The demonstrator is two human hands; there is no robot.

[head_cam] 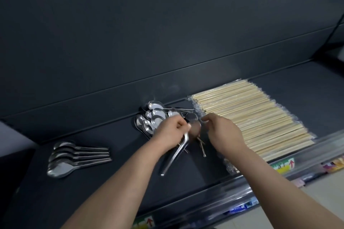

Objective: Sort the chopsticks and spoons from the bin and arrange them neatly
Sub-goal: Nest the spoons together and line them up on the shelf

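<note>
at the far left of the dark shelf (130, 182) a nested set of spoons (74, 158) lies with handles parallel, well apart from the jumbled heap of spoons (154, 117) in the middle, which is not yet sorted. over that heap the left hand (171, 130) has its fingers curled round the handle of one spoon (176, 156), while the right hand (223, 132) curls in at the heap's edge, though i cannot tell whether it pinches anything. further right the wrapped chopsticks (251, 117) lie side by side in a tidy row, so i judge that half done and only the loose spoons left.
</note>
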